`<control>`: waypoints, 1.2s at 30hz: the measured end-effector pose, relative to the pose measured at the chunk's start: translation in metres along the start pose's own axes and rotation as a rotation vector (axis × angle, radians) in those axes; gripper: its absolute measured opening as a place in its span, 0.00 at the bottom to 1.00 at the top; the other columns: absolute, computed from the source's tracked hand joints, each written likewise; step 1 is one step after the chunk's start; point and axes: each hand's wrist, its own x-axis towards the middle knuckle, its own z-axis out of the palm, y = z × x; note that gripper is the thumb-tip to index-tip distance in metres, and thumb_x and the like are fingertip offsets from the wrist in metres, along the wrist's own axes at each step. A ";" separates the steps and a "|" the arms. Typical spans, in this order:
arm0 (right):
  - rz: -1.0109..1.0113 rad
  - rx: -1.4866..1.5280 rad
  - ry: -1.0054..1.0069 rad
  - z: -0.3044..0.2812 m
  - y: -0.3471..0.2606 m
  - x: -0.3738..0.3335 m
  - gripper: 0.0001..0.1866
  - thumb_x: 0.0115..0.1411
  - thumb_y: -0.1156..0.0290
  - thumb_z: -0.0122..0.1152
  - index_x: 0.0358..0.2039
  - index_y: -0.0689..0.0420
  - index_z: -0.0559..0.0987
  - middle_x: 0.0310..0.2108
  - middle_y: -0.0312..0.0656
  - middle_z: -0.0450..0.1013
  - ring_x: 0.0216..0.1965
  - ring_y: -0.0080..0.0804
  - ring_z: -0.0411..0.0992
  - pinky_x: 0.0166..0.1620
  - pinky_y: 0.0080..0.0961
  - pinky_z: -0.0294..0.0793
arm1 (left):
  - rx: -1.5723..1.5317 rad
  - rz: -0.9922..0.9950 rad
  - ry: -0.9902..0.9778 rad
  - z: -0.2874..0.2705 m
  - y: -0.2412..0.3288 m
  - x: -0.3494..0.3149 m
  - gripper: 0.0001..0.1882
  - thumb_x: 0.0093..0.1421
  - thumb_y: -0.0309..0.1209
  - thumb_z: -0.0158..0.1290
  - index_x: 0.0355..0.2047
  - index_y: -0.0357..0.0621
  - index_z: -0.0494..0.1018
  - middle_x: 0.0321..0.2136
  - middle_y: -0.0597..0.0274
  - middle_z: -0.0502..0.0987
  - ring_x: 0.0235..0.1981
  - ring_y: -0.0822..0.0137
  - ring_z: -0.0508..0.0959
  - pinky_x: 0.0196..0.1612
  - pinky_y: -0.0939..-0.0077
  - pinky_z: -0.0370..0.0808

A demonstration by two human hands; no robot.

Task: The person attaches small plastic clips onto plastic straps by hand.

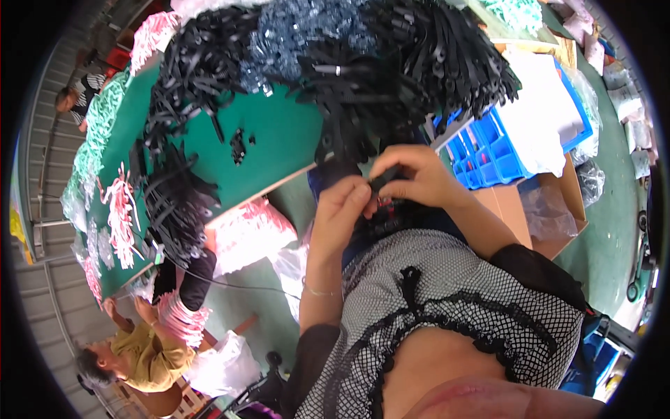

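Observation:
My two hands meet close to my body at the near edge of the green table. My left hand [342, 206] is closed, thumb pressed against bent fingers. What it pinches is mostly hidden, though black material shows beside it. Just to its right, my right hand [417, 176] grips a small dark piece [388, 176] between thumb and fingers; its exact kind is too blurred to tell. Right beyond the hands, a bunch of black straps [345, 136] hangs over the table edge toward my lap.
Heaps of black straps [447, 56] and a pile of transparent dark plastic pieces [300, 35] cover the far green table [279, 129]. Small black parts [238, 146] lie on it. A blue compartment tray [488, 150] and cardboard box [509, 209] stand right. Another person [150, 349] works at left.

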 end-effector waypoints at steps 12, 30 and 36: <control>0.071 0.262 0.054 -0.006 0.003 -0.005 0.11 0.46 0.82 0.61 0.33 0.63 0.74 0.31 0.37 0.70 0.27 0.17 0.69 0.27 0.11 0.68 | -0.114 -0.078 -0.084 0.002 0.007 0.006 0.12 0.58 0.34 0.47 0.33 0.35 0.70 0.25 0.63 0.72 0.24 0.76 0.69 0.27 0.86 0.65; 0.263 -0.496 -0.373 -0.048 0.005 -0.017 0.08 0.48 0.72 0.59 0.29 0.59 0.74 0.27 0.39 0.69 0.28 0.29 0.69 0.32 0.22 0.67 | 0.735 -0.439 0.076 -0.095 -0.081 -0.079 0.13 0.48 0.28 0.54 0.36 0.40 0.70 0.26 0.55 0.75 0.26 0.61 0.76 0.31 0.74 0.71; -0.339 -0.947 0.089 -0.053 -0.007 0.084 0.03 0.49 0.77 0.56 0.25 0.60 0.72 0.23 0.41 0.69 0.26 0.35 0.68 0.30 0.25 0.67 | 1.254 -0.215 0.029 -0.086 -0.060 -0.075 0.13 0.47 0.30 0.56 0.34 0.39 0.71 0.29 0.56 0.74 0.32 0.60 0.75 0.34 0.70 0.71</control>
